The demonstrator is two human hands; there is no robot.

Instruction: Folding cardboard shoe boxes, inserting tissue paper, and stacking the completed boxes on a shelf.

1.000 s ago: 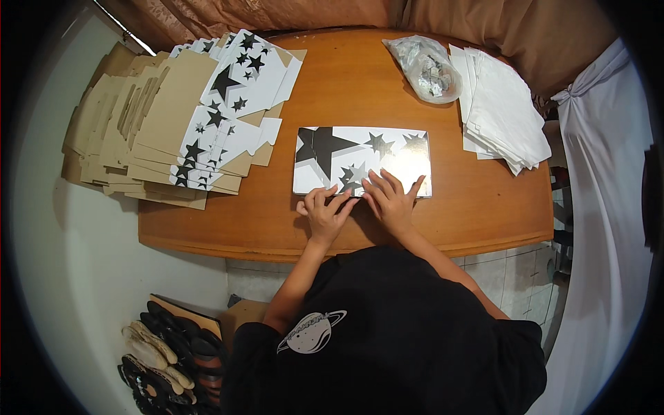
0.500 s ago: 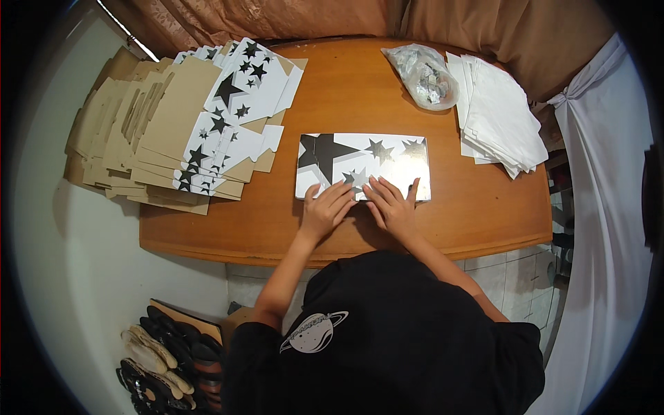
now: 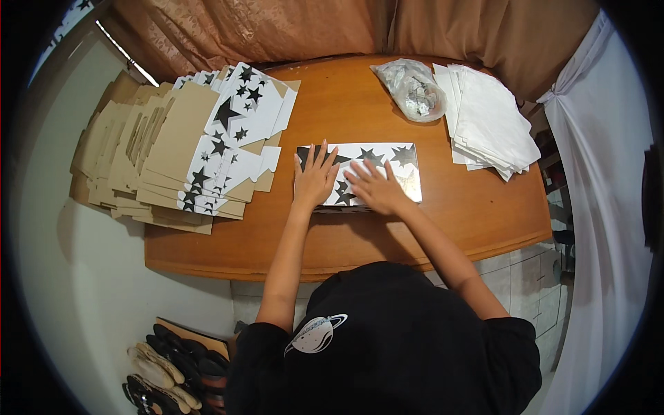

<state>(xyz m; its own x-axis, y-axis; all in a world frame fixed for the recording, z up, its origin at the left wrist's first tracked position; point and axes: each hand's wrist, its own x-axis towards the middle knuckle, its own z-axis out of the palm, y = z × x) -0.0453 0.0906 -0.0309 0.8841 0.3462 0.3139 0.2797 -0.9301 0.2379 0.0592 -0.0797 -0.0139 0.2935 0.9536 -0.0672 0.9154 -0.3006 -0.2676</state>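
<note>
A closed white cardboard box [image 3: 408, 178] printed with black and grey stars lies flat on the wooden table, straight in front of me. My left hand [image 3: 316, 178] rests palm down on the left part of its lid, fingers stretched and spread toward the far edge. Over the middle of the lid, my right hand [image 3: 377, 189] is laid flat with its fingers apart, pointing to the far left. Neither hand grips anything. The box's near side is partly hidden by my hands and wrists.
On the left of the table [image 3: 221, 252] is a pile of flattened star-printed cartons [image 3: 166, 149]. At the far right sit a clear plastic bag [image 3: 418, 93] with small items and a stack of white sheets [image 3: 492, 124]. Shoes [image 3: 173, 363] stand on the floor at lower left.
Both hands have moved from the box's near edge up onto its lid. The left hand reaches farther forward, and the right has turned leftward. The whole view has shifted slightly.
</note>
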